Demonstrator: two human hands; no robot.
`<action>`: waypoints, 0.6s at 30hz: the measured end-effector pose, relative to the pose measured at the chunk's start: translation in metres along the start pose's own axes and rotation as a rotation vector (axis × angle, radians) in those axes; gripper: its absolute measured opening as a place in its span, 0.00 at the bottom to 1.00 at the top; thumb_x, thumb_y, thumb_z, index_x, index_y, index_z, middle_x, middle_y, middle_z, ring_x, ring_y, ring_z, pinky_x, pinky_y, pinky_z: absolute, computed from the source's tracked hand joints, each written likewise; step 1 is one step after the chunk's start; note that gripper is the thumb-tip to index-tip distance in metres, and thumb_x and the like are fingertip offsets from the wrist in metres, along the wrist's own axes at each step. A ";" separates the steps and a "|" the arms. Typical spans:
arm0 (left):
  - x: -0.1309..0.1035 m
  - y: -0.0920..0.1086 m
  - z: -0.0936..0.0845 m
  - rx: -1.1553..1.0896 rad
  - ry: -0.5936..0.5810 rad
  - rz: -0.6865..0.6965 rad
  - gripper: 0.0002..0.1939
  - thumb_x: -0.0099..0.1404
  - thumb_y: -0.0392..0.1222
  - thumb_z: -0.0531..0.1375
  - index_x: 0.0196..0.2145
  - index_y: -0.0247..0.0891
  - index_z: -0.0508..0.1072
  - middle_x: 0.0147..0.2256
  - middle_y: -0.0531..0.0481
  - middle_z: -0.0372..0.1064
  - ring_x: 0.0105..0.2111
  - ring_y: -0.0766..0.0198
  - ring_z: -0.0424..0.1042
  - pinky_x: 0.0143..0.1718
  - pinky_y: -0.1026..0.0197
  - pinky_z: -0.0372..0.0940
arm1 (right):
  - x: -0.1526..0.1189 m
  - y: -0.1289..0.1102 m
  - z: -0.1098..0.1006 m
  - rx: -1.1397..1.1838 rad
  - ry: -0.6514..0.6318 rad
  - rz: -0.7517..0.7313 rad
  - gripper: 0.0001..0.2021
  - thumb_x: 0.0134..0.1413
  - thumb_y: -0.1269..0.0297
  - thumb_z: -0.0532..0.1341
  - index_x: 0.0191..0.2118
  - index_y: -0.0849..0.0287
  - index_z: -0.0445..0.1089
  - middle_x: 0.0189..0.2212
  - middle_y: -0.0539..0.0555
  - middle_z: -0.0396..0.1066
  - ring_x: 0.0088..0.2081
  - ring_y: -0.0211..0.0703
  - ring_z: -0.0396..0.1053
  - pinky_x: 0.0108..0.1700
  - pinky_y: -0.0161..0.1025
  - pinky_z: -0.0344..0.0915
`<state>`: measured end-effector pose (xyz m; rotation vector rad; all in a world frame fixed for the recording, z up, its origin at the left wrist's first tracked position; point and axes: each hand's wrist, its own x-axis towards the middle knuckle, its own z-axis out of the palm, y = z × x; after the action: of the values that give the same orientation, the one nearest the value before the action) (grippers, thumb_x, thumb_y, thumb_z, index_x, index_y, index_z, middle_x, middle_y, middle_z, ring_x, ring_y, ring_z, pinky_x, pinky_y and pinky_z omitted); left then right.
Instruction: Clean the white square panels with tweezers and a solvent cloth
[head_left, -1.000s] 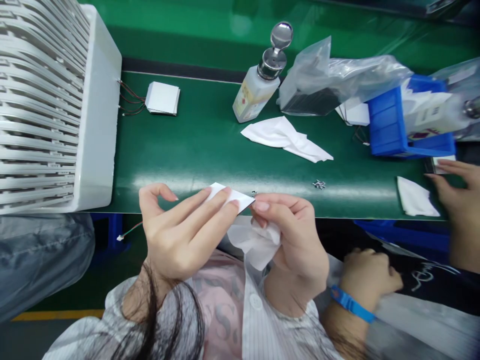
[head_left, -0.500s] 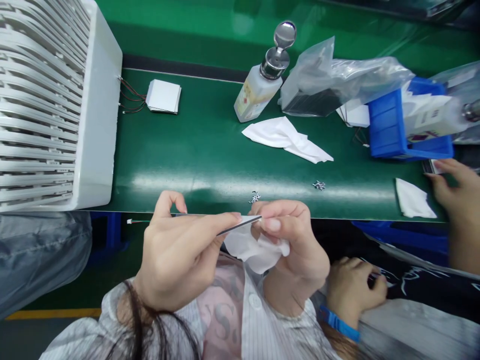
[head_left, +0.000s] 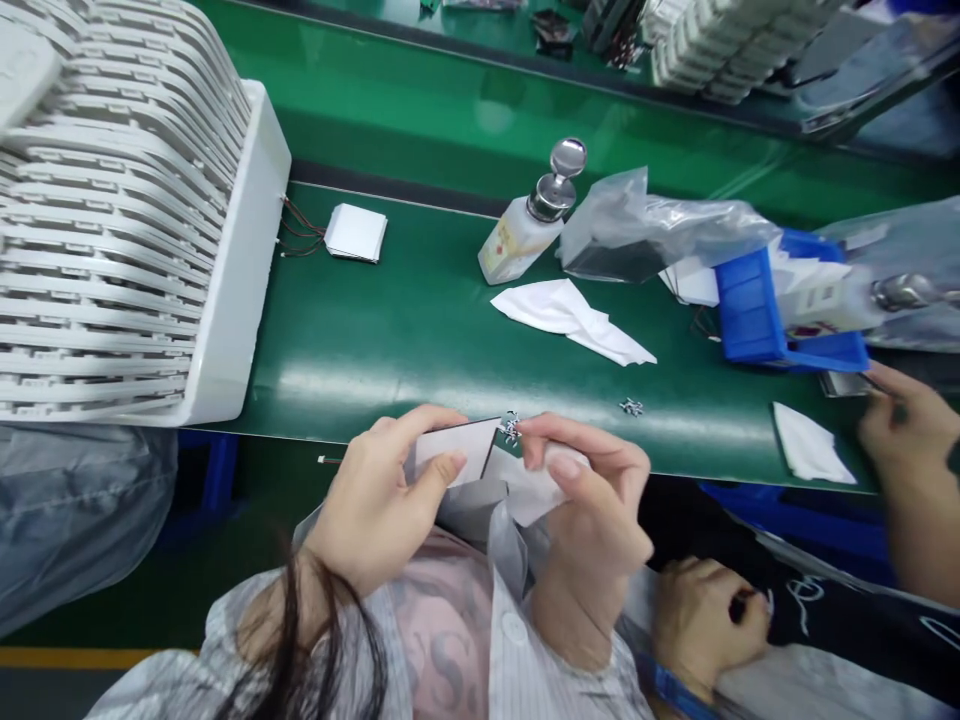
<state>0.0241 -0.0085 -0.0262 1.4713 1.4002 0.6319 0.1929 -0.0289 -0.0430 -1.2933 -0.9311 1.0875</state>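
Near the bench's front edge, my left hand (head_left: 382,500) grips a thin white panel (head_left: 469,440) with a dark edge, its pale face turned up. A short cable with a white connector sticks out to the left of that hand. My right hand (head_left: 600,500) holds a crumpled white cloth (head_left: 529,490), thumb and index finger close to the panel's right end. Just beyond the fingers lies a small pile of black-and-silver bits (head_left: 511,428). A folded white cloth (head_left: 574,315) rests further back on the green bench (head_left: 375,330).
White bin (head_left: 244,280) of slotted parts at left, beside stacked white panels (head_left: 356,232). Pump bottle (head_left: 517,240), plastic bag (head_left: 645,235) and blue bin (head_left: 750,310) stand behind. A co-worker's hands (head_left: 709,615) are at right, with another cloth (head_left: 810,442) and small pile (head_left: 631,407).
The panel has turned from edge-on to showing its pale face. My right fingers have moved slightly off its end. The view has shifted, showing more of the shelf behind.
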 end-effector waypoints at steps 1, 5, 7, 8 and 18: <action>0.000 0.000 0.000 0.031 0.012 0.025 0.11 0.62 0.37 0.59 0.41 0.51 0.74 0.34 0.60 0.74 0.30 0.65 0.70 0.30 0.63 0.63 | 0.001 -0.001 0.001 -0.074 0.022 -0.028 0.06 0.47 0.61 0.68 0.34 0.53 0.79 0.21 0.48 0.69 0.24 0.38 0.64 0.25 0.35 0.60; -0.002 0.003 -0.002 0.158 0.059 0.157 0.09 0.64 0.36 0.58 0.40 0.48 0.74 0.34 0.58 0.75 0.31 0.63 0.69 0.32 0.62 0.62 | 0.005 -0.004 0.010 -0.334 -0.008 -0.108 0.02 0.49 0.67 0.68 0.31 0.53 0.78 0.23 0.48 0.73 0.25 0.37 0.68 0.27 0.34 0.64; -0.002 0.004 -0.004 0.211 0.064 0.214 0.09 0.64 0.35 0.57 0.40 0.46 0.74 0.31 0.57 0.75 0.30 0.64 0.69 0.32 0.62 0.61 | 0.005 -0.004 0.012 -0.385 -0.067 -0.171 0.03 0.52 0.68 0.66 0.30 0.53 0.77 0.22 0.48 0.72 0.24 0.36 0.67 0.25 0.34 0.62; -0.001 0.003 -0.005 0.236 0.058 0.248 0.09 0.65 0.35 0.57 0.40 0.45 0.73 0.31 0.57 0.75 0.29 0.64 0.69 0.32 0.61 0.61 | 0.004 -0.004 0.011 -0.407 -0.091 -0.202 0.04 0.53 0.69 0.65 0.30 0.53 0.77 0.23 0.48 0.72 0.24 0.36 0.67 0.25 0.34 0.62; 0.001 -0.009 -0.016 0.465 -0.113 0.583 0.10 0.68 0.30 0.50 0.41 0.39 0.69 0.27 0.57 0.76 0.20 0.68 0.63 0.40 0.56 0.56 | 0.002 -0.014 -0.007 -0.561 -0.352 -0.168 0.07 0.55 0.71 0.63 0.27 0.59 0.74 0.21 0.49 0.70 0.22 0.35 0.64 0.24 0.34 0.58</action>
<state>0.0068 -0.0045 -0.0278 2.2893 1.0629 0.5810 0.2011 -0.0282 -0.0297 -1.4557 -1.6662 0.9707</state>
